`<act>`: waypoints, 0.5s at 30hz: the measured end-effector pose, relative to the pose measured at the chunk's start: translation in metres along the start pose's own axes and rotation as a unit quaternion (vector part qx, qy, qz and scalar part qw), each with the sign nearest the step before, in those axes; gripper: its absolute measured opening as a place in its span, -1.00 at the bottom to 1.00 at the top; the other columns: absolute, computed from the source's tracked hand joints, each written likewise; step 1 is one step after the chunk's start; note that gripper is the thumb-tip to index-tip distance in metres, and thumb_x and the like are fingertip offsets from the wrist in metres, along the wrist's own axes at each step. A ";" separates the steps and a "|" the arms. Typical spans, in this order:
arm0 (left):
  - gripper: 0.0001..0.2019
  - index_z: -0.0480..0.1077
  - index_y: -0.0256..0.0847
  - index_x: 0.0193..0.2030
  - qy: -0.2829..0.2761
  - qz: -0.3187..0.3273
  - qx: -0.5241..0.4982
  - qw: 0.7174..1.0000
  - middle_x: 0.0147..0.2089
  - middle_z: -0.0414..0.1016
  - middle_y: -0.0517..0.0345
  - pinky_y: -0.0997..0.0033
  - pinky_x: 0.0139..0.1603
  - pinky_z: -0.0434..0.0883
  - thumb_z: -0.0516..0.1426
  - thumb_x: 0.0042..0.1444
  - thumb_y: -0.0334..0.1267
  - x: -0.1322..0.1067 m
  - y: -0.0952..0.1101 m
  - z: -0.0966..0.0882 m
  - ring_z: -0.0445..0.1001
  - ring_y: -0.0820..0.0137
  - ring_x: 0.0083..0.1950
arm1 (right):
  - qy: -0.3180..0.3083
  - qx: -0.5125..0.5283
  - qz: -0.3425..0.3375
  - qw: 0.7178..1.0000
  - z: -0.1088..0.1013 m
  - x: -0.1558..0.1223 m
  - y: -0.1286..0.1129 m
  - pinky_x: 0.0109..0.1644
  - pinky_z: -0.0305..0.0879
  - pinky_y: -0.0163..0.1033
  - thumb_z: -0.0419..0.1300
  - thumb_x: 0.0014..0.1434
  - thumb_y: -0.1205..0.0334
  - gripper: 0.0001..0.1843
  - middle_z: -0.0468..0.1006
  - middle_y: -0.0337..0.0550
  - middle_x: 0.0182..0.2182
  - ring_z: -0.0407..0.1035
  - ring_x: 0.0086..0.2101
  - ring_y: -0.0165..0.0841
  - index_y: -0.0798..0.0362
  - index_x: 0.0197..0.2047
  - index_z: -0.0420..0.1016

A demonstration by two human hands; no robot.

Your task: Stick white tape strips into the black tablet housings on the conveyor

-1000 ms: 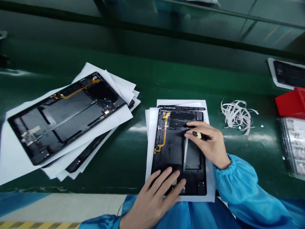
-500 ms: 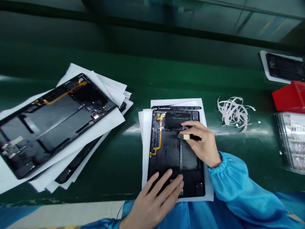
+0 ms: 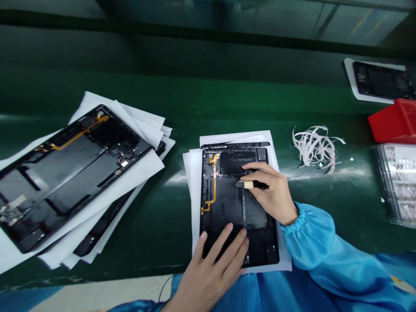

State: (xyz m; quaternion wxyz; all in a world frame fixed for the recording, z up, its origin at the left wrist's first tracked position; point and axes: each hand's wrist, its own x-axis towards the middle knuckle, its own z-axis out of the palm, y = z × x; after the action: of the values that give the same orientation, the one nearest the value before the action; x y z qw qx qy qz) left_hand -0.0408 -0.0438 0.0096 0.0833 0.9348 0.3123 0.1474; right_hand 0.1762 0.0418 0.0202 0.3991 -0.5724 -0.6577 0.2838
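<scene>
A black tablet back housing (image 3: 227,208) lies in front of me on white sheets, with an orange flex cable (image 3: 214,182) along its left side. My left hand (image 3: 217,264) rests with spread fingers on the housing's lower left part. Over its upper right part, my right hand (image 3: 271,188) grips a small dark tool with a cream-coloured band (image 3: 248,184); its exact kind I cannot make out. The thumb and fingers hide part of the tool and of the housing beneath. Another housing's edge (image 3: 234,145) shows just behind this one.
To the left, a stack of similar tablet housings (image 3: 78,160) is interleaved with white sheets (image 3: 143,167). A tangle of white strips (image 3: 315,149) lies on the right. Beyond it are a red bin (image 3: 390,123), clear trays of small parts (image 3: 401,186) and another housing (image 3: 380,80).
The whole view has shifted slightly. Both hands keep nearly the same places on the housing, and the right hand still holds the small tool.
</scene>
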 end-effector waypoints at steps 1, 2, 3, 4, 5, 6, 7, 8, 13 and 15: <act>-0.66 0.52 -0.07 0.08 -0.007 0.006 0.008 1.000 0.22 0.49 0.27 0.01 0.48 -0.43 0.04 0.37 -0.02 0.002 -0.001 -0.001 -0.21 0.31 0.54 | 0.000 0.001 -0.001 1.000 0.000 0.000 0.000 0.02 0.47 -0.16 0.09 0.05 0.61 -0.63 0.61 -0.13 -0.06 0.53 -0.08 -0.31 0.02 -0.24 0.60; -0.65 0.52 -0.06 0.09 -0.013 0.013 0.014 1.000 0.23 0.47 0.27 0.00 0.48 -0.43 0.03 0.36 0.01 0.003 -0.003 -0.002 -0.19 0.30 0.53 | -0.001 0.002 0.000 1.000 0.000 0.000 0.000 0.03 0.47 -0.16 0.09 0.05 0.61 -0.62 0.61 -0.13 -0.06 0.53 -0.08 -0.31 0.02 -0.24 0.60; -0.64 0.52 -0.05 0.10 -0.015 0.020 0.019 1.000 0.24 0.47 0.26 0.00 0.48 -0.41 0.04 0.36 0.02 0.004 -0.004 -0.002 -0.16 0.29 0.53 | -0.002 0.003 0.003 1.000 0.000 0.000 0.000 0.03 0.47 -0.15 0.09 0.05 0.61 -0.62 0.61 -0.14 -0.06 0.53 -0.08 -0.31 0.01 -0.24 0.60; -0.64 0.52 -0.06 0.10 -0.015 0.025 0.021 0.999 0.24 0.47 0.25 -0.01 0.49 -0.39 0.05 0.35 0.02 0.004 -0.005 -0.002 -0.13 0.28 0.52 | -0.003 0.004 0.006 1.000 0.000 0.000 0.000 0.04 0.47 -0.15 0.09 0.05 0.61 -0.62 0.60 -0.15 -0.05 0.52 -0.07 -0.30 0.00 -0.24 0.60; -0.65 0.52 -0.06 0.10 -0.013 0.029 0.022 0.999 0.24 0.47 0.23 -0.01 0.49 -0.37 0.06 0.35 0.01 0.004 -0.006 -0.001 -0.09 0.27 0.51 | -0.003 0.006 0.010 1.000 -0.001 0.000 0.000 0.04 0.46 -0.14 0.09 0.05 0.61 -0.61 0.60 -0.16 -0.05 0.52 -0.07 -0.30 -0.01 -0.24 0.60; -0.65 0.52 -0.07 0.10 -0.012 0.033 0.022 0.999 0.24 0.47 0.23 0.00 0.49 -0.36 0.07 0.34 0.00 0.004 -0.006 0.000 -0.06 0.28 0.50 | -0.004 0.008 0.012 1.000 -0.001 -0.001 -0.001 0.04 0.46 -0.14 0.09 0.04 0.61 -0.60 0.60 -0.16 -0.05 0.52 -0.06 -0.30 -0.01 -0.24 0.59; -0.66 0.52 -0.08 0.10 -0.009 0.035 0.020 0.999 0.23 0.48 0.22 0.01 0.49 -0.36 0.08 0.34 -0.02 0.003 -0.006 0.001 -0.02 0.28 0.48 | -0.004 0.010 0.014 1.000 -0.001 -0.001 -0.001 0.04 0.46 -0.14 0.08 0.04 0.62 -0.60 0.60 -0.16 -0.04 0.52 -0.06 -0.30 -0.01 -0.24 0.59; -0.66 0.52 -0.10 0.10 -0.009 0.036 0.016 0.999 0.21 0.50 0.22 0.02 0.49 -0.36 0.09 0.33 -0.03 0.002 -0.007 0.002 0.03 0.29 0.46 | -0.003 0.012 0.015 1.000 -0.001 -0.001 -0.001 0.05 0.46 -0.15 0.08 0.03 0.62 -0.59 0.60 -0.15 -0.04 0.51 -0.05 -0.31 -0.01 -0.24 0.59; -0.67 0.52 -0.12 0.09 0.022 0.018 -0.008 1.000 0.05 0.60 0.13 0.11 0.49 -0.28 0.12 0.31 -0.05 -0.002 -0.006 0.007 0.28 0.34 0.28 | -0.003 0.011 0.023 1.000 -0.002 -0.001 -0.001 0.05 0.45 -0.15 0.08 0.02 0.63 -0.59 0.60 -0.15 -0.04 0.51 -0.05 -0.30 0.00 -0.25 0.60; -0.67 0.53 -0.10 0.09 0.039 0.005 -0.012 0.999 0.00 0.61 0.10 0.14 0.49 -0.23 0.14 0.29 -0.04 -0.003 -0.006 0.008 0.31 0.33 0.24 | -0.004 0.010 0.024 1.000 -0.002 -0.001 -0.001 0.04 0.46 -0.16 0.08 0.03 0.62 -0.60 0.60 -0.15 -0.04 0.51 -0.04 -0.30 -0.01 -0.25 0.60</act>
State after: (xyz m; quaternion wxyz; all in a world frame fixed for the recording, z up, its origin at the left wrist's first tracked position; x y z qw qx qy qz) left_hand -0.0435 -0.0416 -0.0003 0.0812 0.9289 0.3086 0.1878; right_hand 0.1772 0.0407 0.0215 0.3951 -0.5828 -0.6427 0.3018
